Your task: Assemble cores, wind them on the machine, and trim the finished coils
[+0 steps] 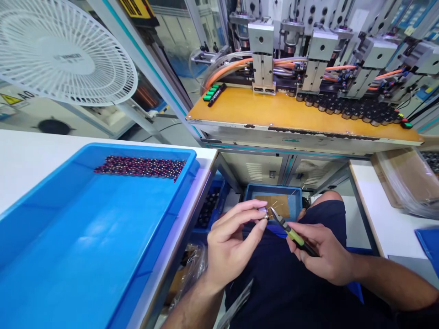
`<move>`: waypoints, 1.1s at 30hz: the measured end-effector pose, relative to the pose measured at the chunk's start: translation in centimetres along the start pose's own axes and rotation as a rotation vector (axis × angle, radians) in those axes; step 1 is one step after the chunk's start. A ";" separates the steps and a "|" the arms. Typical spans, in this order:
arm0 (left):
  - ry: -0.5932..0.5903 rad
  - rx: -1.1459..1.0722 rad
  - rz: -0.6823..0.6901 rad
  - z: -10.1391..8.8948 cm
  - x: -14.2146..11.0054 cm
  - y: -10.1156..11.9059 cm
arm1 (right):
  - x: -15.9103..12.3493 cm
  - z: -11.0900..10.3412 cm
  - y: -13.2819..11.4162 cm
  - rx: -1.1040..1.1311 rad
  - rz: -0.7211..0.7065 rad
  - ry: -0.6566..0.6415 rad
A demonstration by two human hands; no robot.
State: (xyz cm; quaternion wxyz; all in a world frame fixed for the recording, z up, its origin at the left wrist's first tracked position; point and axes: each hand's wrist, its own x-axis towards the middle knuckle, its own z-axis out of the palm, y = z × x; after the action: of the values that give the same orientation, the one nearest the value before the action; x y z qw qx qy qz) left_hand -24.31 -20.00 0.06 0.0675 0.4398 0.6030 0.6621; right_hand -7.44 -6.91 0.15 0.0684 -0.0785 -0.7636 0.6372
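Sat at a white bench (27, 160) here, camera looking down at the lap; the left hand (233, 240) has a small metal cylinder (263, 213) pinched in its fingertips, a narrow, careful grip, with the part held up in front of the body; the right hand (320, 251) is closed round the green grips of a pair of side cutters (295, 238), and the tips sit right by the part, though I can't tell if they're actually touching it; holding it up off the bench like that probably gives a better view and room for the blades, that's my guess anyway; to the left there's a big blue plastic tray (103, 153) on the bench, with a band of tiny dark parts (140, 167) along its far wall, handy for reaching; a smaller blue tray (270, 186) sits further out past the hands, with brown card (270, 203) in it; straight ahead is a machine with an orange plate (260, 109) carrying rows of dark cylinders (353, 109) under its metal heads (260, 55); a black marker (216, 94) lies on the plate's corner, and a white fan (65, 50) is up on the left, likely there to keep the seat cool.
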 end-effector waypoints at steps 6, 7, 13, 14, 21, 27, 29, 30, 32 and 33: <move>-0.009 -0.005 0.008 0.1 0.1 0.2 | -0.4 0.0 -0.1 0.129 0.020 -0.046; -0.006 -0.005 0.004 0.1 0.1 0.3 | -0.5 -0.1 -0.1 0.157 0.007 -0.057; -0.011 -0.015 0.002 -0.1 0.0 0.5 | -0.6 -0.5 0.2 0.222 -0.017 -0.107; -0.025 -0.018 0.012 -0.2 0.0 0.5 | -0.6 -0.5 0.3 0.218 -0.021 -0.107; -0.036 0.040 0.215 -0.5 -0.5 -1.0 | -0.9 -0.8 0.6 0.173 -0.070 -0.026; -0.001 0.140 0.326 -0.7 -0.7 -1.7 | -1.5 -1.4 0.6 0.159 -0.045 0.018; -0.013 0.276 0.380 -0.7 -0.6 -1.5 | -1.6 -1.6 0.5 0.171 -0.037 0.014; -0.020 0.326 0.400 -0.7 -0.6 -1.4 | -1.6 -1.6 0.4 0.181 -0.039 0.012; -0.030 0.378 0.414 -0.7 -0.5 -1.2 | -1.7 -1.6 0.2 0.202 -0.049 0.006; -0.028 0.389 0.413 -0.7 -0.5 -1.1 | -1.8 -1.6 0.1 0.213 -0.056 -0.001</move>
State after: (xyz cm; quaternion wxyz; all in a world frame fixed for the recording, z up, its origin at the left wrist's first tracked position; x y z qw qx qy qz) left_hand -24.99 -20.57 -1.01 -0.1464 0.5672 0.6153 0.5275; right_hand -5.34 -5.74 0.36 0.0940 -0.0492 -0.6935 0.7126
